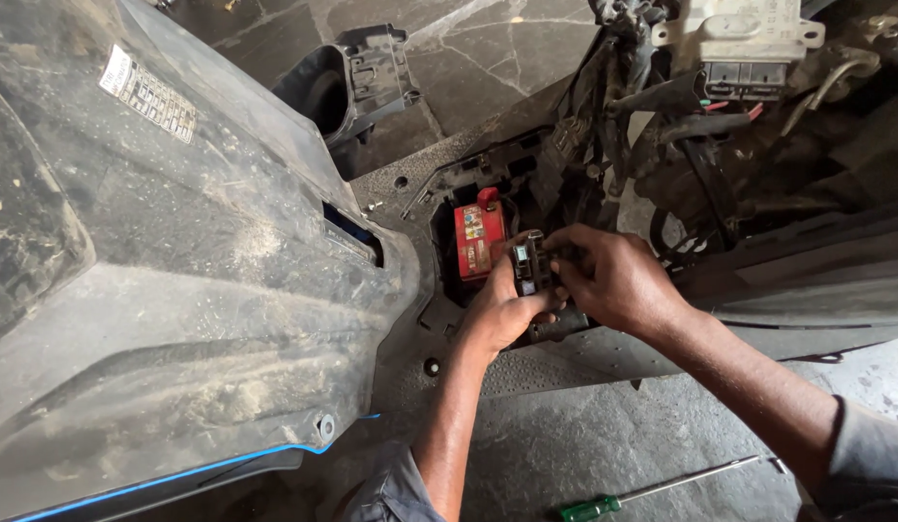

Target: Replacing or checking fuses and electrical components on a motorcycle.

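left hand (pixel 502 307) + right hand (pixel 608 278) both clamped on small black connector block (pixel 529 266) | red battery (pixel 479 239) just left | risk: slip near battery terminal could short

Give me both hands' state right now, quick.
Left hand: closed around a small black connector block, gripping it from below.
Right hand: closed on the same block, fingers pinching its right side.
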